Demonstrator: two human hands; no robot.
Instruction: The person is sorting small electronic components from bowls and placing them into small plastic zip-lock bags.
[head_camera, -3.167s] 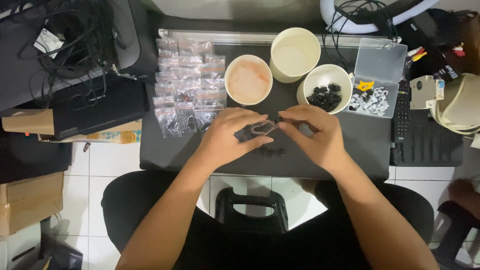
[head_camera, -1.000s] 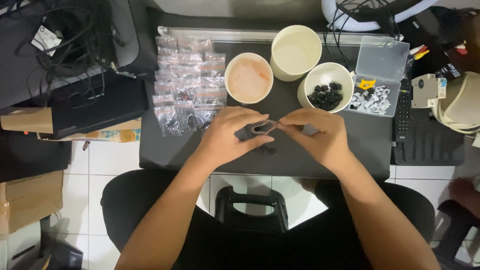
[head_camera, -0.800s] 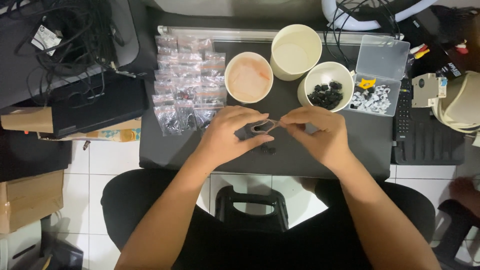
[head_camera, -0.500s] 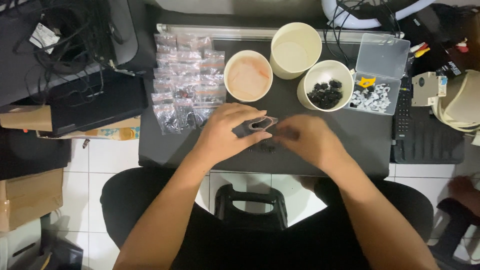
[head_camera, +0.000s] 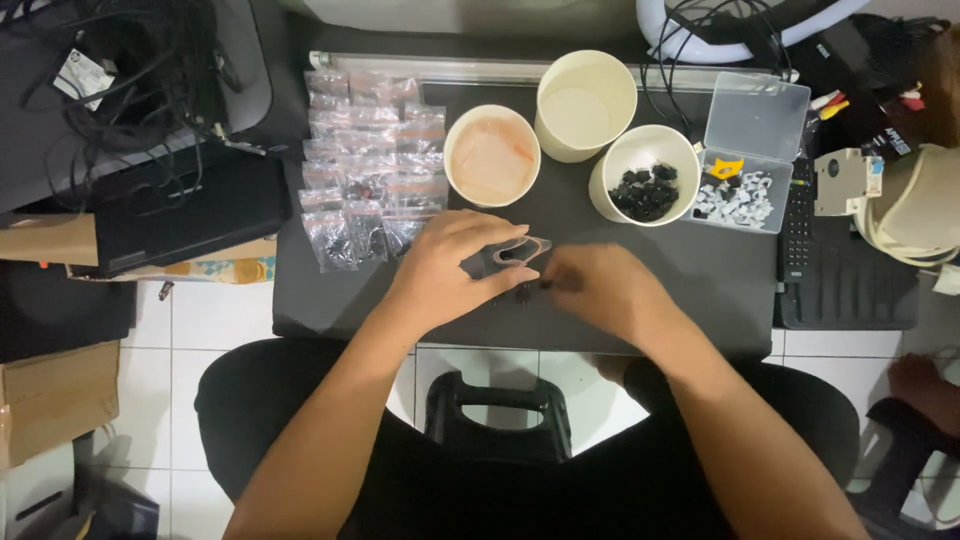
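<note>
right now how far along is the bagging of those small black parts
Done: a stack of filled small clear plastic bags lies at the left. In hand: the left hand holds an open bag while the right hand works beside it. Left: black parts in the white paper cup.

On the tabletop (head_camera: 700, 300), the left hand (head_camera: 450, 270) and right hand (head_camera: 600, 290) meet at the centre around a small looped part (head_camera: 520, 250). At eleven o'clock lies a heap of small plastic bags (head_camera: 365, 165). At twelve stand two paper cups (head_camera: 492, 155) (head_camera: 585, 105); at one, a cup of small parts (head_camera: 645, 175). At two sits an open compartment box (head_camera: 750, 150).
</note>
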